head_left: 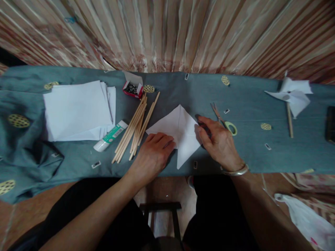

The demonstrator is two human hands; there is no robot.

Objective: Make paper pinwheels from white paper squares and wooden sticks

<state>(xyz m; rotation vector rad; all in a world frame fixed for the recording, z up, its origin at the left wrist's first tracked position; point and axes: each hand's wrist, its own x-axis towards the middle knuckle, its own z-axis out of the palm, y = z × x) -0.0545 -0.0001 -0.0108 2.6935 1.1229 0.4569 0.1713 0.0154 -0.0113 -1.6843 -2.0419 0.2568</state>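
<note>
— What's on your far left?

— A stack of white paper [77, 109] lying flat on the blue-grey cloth [167, 87]. Just beside its right corner lies a glue stick [110, 136], on its side.

— And next to that?

— A loose bundle of wooden sticks [134, 129], fanned out on a slant, with a small red box of pins [133, 89] open just above their top ends.

— Where are your hands?

— In the middle. My left hand [154, 153] lies flat, fingers together, pressing down on the lower left part of the folded paper [183, 134]. The bundle is just beside its knuckles.

— And the paper itself?

— It lies on the cloth between my two hands, white, creased down the middle, one point towards the curtain [183, 31] and one towards me.

— Your right hand?

— My right hand [218, 141] rests on the paper's right edge, fingers bent and close together, tips on the sheet. It grips nothing. A bangle [235, 171] sits on that wrist.

— Further right?

— Scissors [223, 119] with a green handle, just beyond my right fingers, not touching them. Well apart, near the cloth's end, lies a paper pinwheel [293, 96] on a stick.
</note>
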